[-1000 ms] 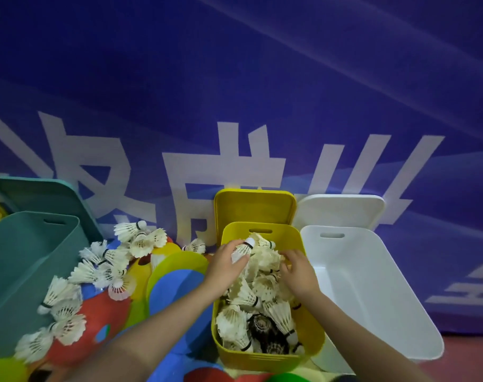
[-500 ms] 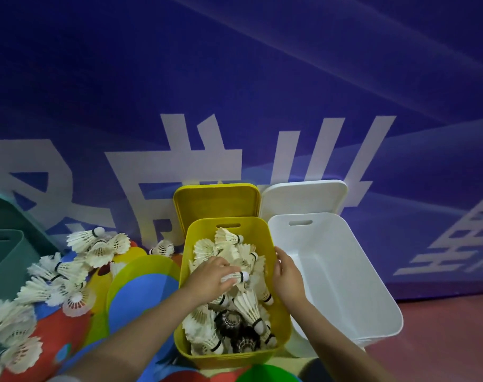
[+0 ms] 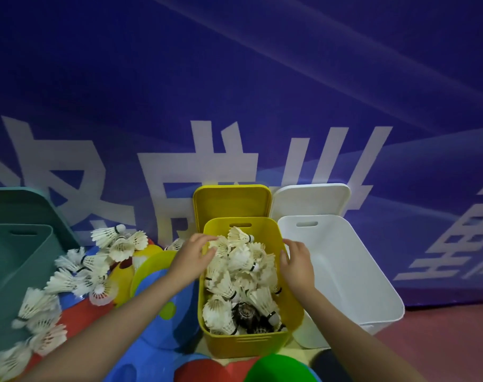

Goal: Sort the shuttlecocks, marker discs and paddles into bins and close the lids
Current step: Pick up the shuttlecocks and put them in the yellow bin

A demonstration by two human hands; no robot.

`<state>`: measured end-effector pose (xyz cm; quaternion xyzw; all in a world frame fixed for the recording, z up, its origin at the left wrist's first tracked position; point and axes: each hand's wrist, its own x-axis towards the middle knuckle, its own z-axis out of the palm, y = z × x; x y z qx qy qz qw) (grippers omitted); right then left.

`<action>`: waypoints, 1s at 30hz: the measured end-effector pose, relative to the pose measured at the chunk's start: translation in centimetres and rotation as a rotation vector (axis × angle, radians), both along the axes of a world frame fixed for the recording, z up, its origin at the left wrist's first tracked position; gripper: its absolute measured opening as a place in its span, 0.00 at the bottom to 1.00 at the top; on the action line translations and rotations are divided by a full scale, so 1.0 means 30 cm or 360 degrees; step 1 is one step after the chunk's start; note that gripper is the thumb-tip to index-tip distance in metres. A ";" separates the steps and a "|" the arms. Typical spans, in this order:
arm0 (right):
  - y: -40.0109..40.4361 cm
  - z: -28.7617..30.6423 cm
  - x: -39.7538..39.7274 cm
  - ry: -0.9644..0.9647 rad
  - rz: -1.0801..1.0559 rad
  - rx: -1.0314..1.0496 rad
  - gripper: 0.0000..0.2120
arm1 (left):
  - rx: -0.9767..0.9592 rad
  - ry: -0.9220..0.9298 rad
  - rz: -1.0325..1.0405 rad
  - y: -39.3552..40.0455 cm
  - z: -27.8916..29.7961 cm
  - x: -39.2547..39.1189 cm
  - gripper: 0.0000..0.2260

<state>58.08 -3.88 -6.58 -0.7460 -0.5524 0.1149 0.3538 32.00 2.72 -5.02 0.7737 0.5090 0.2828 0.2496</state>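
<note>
Head view: I see both forearms reaching forward over the yellow bin (image 3: 292,312), heaped with shuttlecocks (image 3: 243,266). My left hand (image 3: 192,257) rests on the pile's left edge, fingers loosely spread. My right hand (image 3: 296,261) hovers at the right rim, fingers straight, holding nothing.

At lower centre of the frame stands the yellow bin (image 3: 292,312), open, heaped with white feather shuttlecocks (image 3: 240,260) plus a few dark ones near its front. Its yellow lid (image 3: 232,202) stands upright behind it. Just right, the white bin (image 3: 358,285) is open, its white lid (image 3: 309,199) upright behind. At left edge sits a teal bin (image 3: 14,260). Loose shuttlecocks (image 3: 77,271) lie over coloured marker discs (image 3: 152,266) at lower left.
</note>
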 end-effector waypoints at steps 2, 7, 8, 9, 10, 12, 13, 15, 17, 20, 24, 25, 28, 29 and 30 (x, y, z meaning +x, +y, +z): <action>-0.002 0.031 -0.072 0.0038 0.0068 0.0054 0.16 | 0.0004 -0.0119 0.0075 -0.019 0.022 -0.085 0.12; -0.012 0.074 -0.348 0.0266 0.0309 0.0129 0.13 | 0.0006 -0.0147 0.0217 -0.074 0.003 -0.342 0.11; -0.014 0.073 -0.409 0.0285 0.0378 0.0116 0.13 | 0.0002 -0.0157 0.0265 -0.085 -0.008 -0.396 0.11; -0.015 0.070 -0.469 0.0296 0.0446 0.0087 0.13 | -0.0003 -0.0179 0.0317 -0.097 -0.019 -0.445 0.11; -0.018 0.066 -0.529 0.0304 0.0506 0.0055 0.13 | -0.0009 -0.0199 0.0370 -0.112 -0.030 -0.495 0.11; -0.021 0.055 -0.641 0.0331 0.0601 -0.0005 0.12 | -0.0025 -0.0212 0.0446 -0.151 -0.051 -0.595 0.11; -0.022 0.044 -0.696 0.0359 0.0635 -0.0028 0.12 | -0.0041 -0.0218 0.0478 -0.172 -0.062 -0.646 0.11; -0.026 0.014 -0.803 0.0421 0.0686 -0.0064 0.11 | -0.0079 -0.0224 0.0548 -0.213 -0.083 -0.749 0.10; -0.031 -0.024 -0.906 0.0447 0.0740 -0.0120 0.11 | -0.0116 -0.0189 0.0608 -0.251 -0.100 -0.850 0.11; -0.034 -0.065 -1.045 0.0332 0.0833 -0.0256 0.12 | -0.0161 -0.0128 0.0690 -0.301 -0.130 -0.990 0.11; -0.039 -0.105 -1.208 0.0265 0.0907 -0.0351 0.12 | -0.0218 0.0056 0.0710 -0.385 -0.198 -1.146 0.13; -0.040 -0.115 -1.249 0.0253 0.0922 -0.0356 0.12 | -0.0241 0.0106 0.0723 -0.408 -0.223 -1.180 0.14; -0.027 -0.125 -1.349 0.0103 0.0858 -0.0376 0.15 | -0.0344 0.0251 0.0815 -0.468 -0.280 -1.256 0.19; -0.016 -0.130 -1.371 0.0025 0.0809 -0.0377 0.17 | -0.0391 0.0283 0.0845 -0.481 -0.295 -1.272 0.22; -0.003 -0.137 -1.390 -0.0055 0.0766 -0.0373 0.19 | -0.0451 0.0299 0.0866 -0.491 -0.307 -1.285 0.25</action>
